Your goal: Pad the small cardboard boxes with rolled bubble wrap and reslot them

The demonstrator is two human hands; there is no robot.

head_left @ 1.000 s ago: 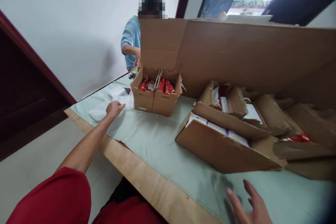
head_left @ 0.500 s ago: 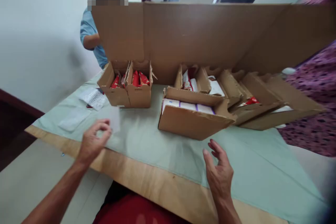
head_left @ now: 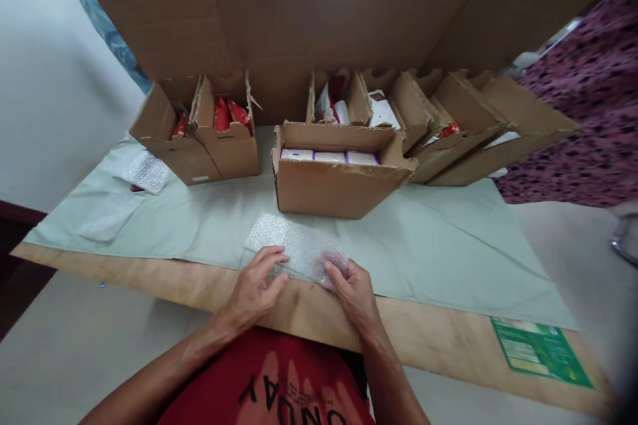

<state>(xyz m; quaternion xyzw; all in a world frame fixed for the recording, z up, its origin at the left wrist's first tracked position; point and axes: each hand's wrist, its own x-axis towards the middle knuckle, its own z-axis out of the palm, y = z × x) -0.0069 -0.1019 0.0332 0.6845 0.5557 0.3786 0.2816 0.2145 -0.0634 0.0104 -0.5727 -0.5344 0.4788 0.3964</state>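
Note:
A clear bubble-wrap bag [head_left: 294,246] lies flat on the pale green cloth [head_left: 438,246] near the table's front edge. My left hand [head_left: 254,289] rests on its near left corner with fingers spread flat. My right hand [head_left: 351,289] pinches the bag's near right corner, fingers curled on the plastic. Just behind the bag stands an open cardboard box [head_left: 339,176] holding white packs with purple marks.
A double box with red packets [head_left: 199,136] stands at the left, more open boxes [head_left: 463,126] at the right, a tall cardboard wall [head_left: 299,6] behind. More bubble-wrap bags [head_left: 144,172] lie at far left. A green sheet [head_left: 541,350] lies on the wooden table edge. A person in patterned purple clothing [head_left: 588,113] is at right.
My left hand drew a bubble-wrap bag from the far left to the front middle. My right hand came onto it. The view swung right and down.

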